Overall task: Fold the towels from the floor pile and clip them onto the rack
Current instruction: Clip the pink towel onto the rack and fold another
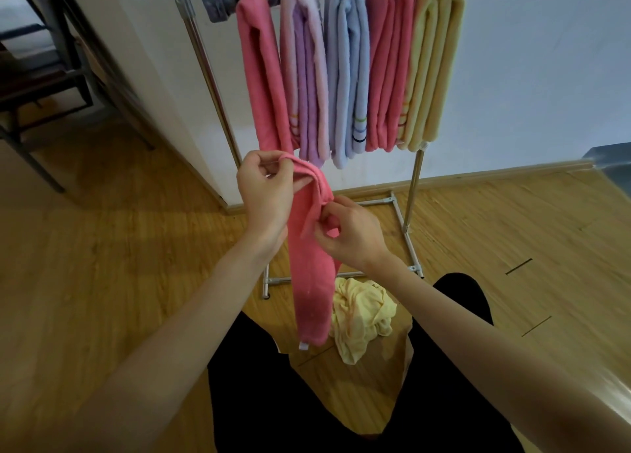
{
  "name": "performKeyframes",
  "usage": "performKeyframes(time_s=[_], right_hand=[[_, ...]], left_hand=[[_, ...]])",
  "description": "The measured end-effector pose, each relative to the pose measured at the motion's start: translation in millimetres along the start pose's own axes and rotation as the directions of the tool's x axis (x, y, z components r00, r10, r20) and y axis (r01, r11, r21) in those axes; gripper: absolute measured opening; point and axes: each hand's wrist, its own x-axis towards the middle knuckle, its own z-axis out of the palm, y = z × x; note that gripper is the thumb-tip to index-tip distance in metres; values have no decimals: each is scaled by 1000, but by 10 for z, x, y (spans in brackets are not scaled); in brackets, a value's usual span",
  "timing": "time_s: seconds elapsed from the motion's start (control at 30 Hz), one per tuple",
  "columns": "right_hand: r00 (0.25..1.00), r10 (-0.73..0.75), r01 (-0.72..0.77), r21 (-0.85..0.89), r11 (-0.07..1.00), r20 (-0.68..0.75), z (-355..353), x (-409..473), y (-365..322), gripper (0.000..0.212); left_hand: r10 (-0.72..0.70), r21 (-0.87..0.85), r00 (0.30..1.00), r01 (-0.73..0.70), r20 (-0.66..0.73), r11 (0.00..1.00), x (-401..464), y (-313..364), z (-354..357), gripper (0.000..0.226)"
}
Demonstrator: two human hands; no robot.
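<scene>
Between both hands hangs a folded pink towel (312, 275): the left hand (264, 193) pinches its top end, the right hand (348, 235) pinches its edge slightly lower. Beyond the fingers, five folded towels hang on the rack (415, 193). Below the fingers, a crumpled yellow towel (362, 319) lies on the floor (102, 282).

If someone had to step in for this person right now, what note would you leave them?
Left hand pinches the top end of a pink towel; right hand pinches its edge a little lower. The towel hangs folded into a long strip in front of the rack.
Done: five folded towels hang clipped on the rack, pink, lilac, blue, pink, yellow.
Left: finish folding and clip this towel, then the crumpled yellow towel on the floor.
</scene>
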Motion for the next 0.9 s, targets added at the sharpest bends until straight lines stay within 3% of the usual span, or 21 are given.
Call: performKeyframes(time_s=[0.07,0.3,0.4,0.47,0.63,0.77,0.9], right_hand=[[999,13,-14,19,1000,42,-50,5,45,21],[995,-8,6,19,1000,100,-87,16,38,50],[996,-26,28,-27,999,85,-19,19,-4,35],[996,-25,23,27,999,82,-3,21,11,19],[999,-15,5,201,980,50,-173,27,171,9],[998,-51,45,225,973,23,-452,85,229,9],[997,-60,52,178,983,40,-648,235,248,13]], left_hand=[[-1,-29,999,0,-32,1000,33,44,-15,8],[-30,-87,999,26,-42,996,39,32,6,6],[-30,-84,999,26,-45,996,18,7,32,7],[-25,-89,998,19,-60,996,44,13,27,7],[-35,-74,994,28,-101,997,207,71,-97,4],[0,35,999,2,-52,999,296,125,-237,4],[79,303,994,-98,73,948,408,196,-373,6]])
